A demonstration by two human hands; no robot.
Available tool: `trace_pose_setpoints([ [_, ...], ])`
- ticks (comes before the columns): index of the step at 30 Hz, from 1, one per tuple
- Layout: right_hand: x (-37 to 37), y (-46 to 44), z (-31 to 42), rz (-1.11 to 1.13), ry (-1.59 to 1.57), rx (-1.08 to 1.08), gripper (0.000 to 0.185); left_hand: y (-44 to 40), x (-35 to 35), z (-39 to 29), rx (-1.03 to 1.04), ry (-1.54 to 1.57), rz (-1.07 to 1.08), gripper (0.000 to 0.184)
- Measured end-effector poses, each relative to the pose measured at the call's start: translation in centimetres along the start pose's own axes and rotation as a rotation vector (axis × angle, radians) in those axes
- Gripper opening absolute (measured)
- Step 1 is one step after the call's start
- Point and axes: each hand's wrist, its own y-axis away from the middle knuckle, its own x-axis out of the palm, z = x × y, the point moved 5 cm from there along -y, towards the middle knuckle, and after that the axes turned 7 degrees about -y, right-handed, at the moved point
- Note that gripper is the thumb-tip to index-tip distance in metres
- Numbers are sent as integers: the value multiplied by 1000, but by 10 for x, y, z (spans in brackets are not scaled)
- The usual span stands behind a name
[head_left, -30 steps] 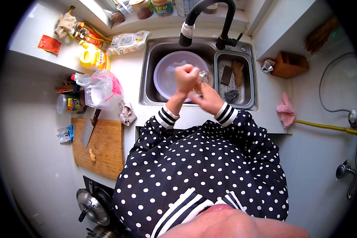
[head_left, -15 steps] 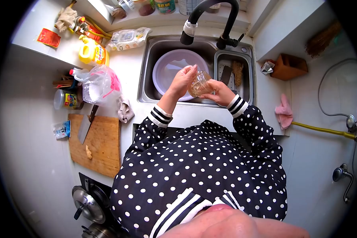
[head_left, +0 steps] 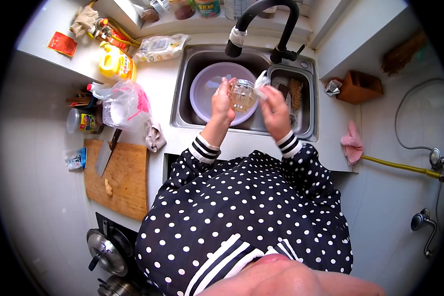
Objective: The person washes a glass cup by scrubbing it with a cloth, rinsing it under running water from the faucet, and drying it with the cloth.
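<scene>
A clear ribbed glass jar is in my left hand, held by its side above the pale purple basin. My right hand pinches a crumpled white tissue or cloth just right of the jar's rim. The basin sits in the steel sink. Part of my right hand's fingers is hidden by the white piece.
The black faucet arches over the sink. A perforated tray with a brown loofah is at the right. Left lie a cutting board, a knife, a plastic bag and a yellow bottle.
My right hand has let go of the jar and moved right and up, now with a white piece in its fingers. The jar has turned more upright in my left hand.
</scene>
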Motion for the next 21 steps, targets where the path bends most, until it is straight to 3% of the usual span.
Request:
trace_pose_setpoints([
  [2,26,17,8,180,110,-134,36,4,6,-1,56,-16,-15,35],
  [4,41,14,12,180,347,-236,35,20,23,-1,94,-47,20,33],
  [10,41,-8,-9,-43,32,-100,39,25,31,-13,182,-56,-29,33],
  [14,48,-8,-2,-37,232,-231,35,18,23,-9,138,-57,-24,36],
  [17,38,-29,-45,-209,-463,357,31,25,28,-10,130,-57,-28,36],
  [18,40,-29,-50,-193,-617,435,34,24,26,-10,144,-46,-49,35],
  [20,45,-14,-60,-272,-513,353,37,15,22,-12,181,-14,-82,34],
  [21,48,-6,-46,-260,-313,232,40,13,20,-13,173,10,-77,34],
])
